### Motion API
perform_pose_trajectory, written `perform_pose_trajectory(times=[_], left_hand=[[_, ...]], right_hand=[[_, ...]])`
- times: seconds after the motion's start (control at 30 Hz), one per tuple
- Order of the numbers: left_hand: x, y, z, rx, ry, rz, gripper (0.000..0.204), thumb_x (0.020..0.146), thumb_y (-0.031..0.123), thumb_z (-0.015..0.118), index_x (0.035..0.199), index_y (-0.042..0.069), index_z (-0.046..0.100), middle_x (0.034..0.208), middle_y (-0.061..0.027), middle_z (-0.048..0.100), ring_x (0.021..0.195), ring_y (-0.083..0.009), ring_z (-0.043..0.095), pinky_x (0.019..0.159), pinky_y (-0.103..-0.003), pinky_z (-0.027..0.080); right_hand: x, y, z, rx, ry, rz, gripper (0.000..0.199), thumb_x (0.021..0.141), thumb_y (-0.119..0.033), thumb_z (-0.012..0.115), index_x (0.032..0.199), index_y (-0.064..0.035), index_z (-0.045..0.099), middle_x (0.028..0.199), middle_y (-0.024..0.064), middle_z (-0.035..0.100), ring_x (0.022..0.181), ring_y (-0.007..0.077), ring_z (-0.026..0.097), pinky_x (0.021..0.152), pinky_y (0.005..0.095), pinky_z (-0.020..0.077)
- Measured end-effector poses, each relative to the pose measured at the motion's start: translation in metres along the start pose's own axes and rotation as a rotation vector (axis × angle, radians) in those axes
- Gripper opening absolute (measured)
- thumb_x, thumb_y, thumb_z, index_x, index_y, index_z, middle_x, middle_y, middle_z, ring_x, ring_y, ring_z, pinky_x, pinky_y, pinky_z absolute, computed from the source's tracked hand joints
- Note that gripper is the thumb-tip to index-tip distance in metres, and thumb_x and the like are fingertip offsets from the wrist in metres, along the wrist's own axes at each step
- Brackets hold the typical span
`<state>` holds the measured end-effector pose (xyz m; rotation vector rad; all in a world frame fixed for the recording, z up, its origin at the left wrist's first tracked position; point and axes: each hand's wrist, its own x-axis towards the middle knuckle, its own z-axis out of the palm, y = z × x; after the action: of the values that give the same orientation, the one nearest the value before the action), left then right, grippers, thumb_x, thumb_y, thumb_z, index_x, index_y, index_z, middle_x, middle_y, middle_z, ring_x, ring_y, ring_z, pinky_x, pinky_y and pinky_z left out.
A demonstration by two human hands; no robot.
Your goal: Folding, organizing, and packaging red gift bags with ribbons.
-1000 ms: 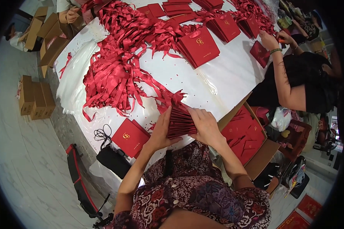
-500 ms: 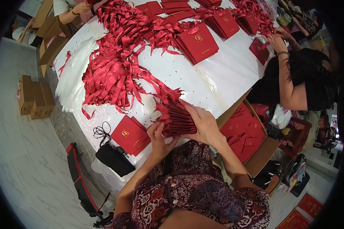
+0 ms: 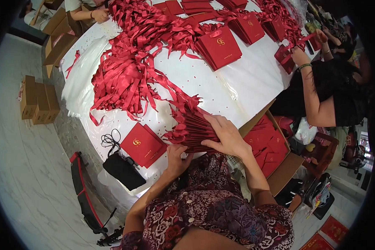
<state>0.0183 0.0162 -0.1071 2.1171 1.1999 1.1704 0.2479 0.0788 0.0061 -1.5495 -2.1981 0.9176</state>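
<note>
Left hand [image 3: 178, 161] has slipped from the side to the near corner, fingers curled; can't tell whether it grips. Stack of red bags [image 3: 198, 131], at near edge of white table [image 3: 187, 77], now splays leftward, ribbon ends [image 3: 177, 134] bared, seemingly steadied mainly by right hand [image 3: 229, 136], thumb and fingers clamped on its right end.

Bright light glares off the plastic-covered tabletop [image 3: 254, 83], while fisheye distortion curves toward black corners.

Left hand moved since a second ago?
Yes: the left hand has moved down the view, toward the wearer, judged against the overlapping red gift bags lying just left of it.
</note>
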Motion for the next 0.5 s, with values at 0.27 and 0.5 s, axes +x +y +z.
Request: perform_pose_trajectory(times=[0.27, 0.5], left_hand=[[0.012, 0.008, -0.011, -0.068, -0.270, -0.006, 0.061, 0.062, 0.007, 0.080, 0.119, 0.010, 0.060, 0.099, -0.0079, 0.056, 0.086, -0.0274, 0.055, 0.069, -0.039, 0.043], [0.026, 0.005, -0.012, -0.143, -0.483, 0.030, 0.064, 0.058, 0.012, 0.080, 0.120, 0.011, 0.061, 0.109, -0.0093, 0.057, 0.095, -0.0287, 0.056, 0.079, -0.040, 0.047]], right_hand=[[0.001, 0.002, 0.008, -0.097, 0.070, 0.020, 0.072, 0.083, -0.044, 0.068, 0.136, -0.0022, 0.043, 0.113, 0.0179, 0.054, 0.100, 0.0353, 0.055, 0.084, 0.0419, 0.0458], [0.003, 0.004, 0.016, -0.154, 0.162, 0.010, 0.071, 0.083, -0.046, 0.067, 0.135, -0.0029, 0.045, 0.111, 0.0165, 0.056, 0.098, 0.0335, 0.056, 0.082, 0.0418, 0.0463]])
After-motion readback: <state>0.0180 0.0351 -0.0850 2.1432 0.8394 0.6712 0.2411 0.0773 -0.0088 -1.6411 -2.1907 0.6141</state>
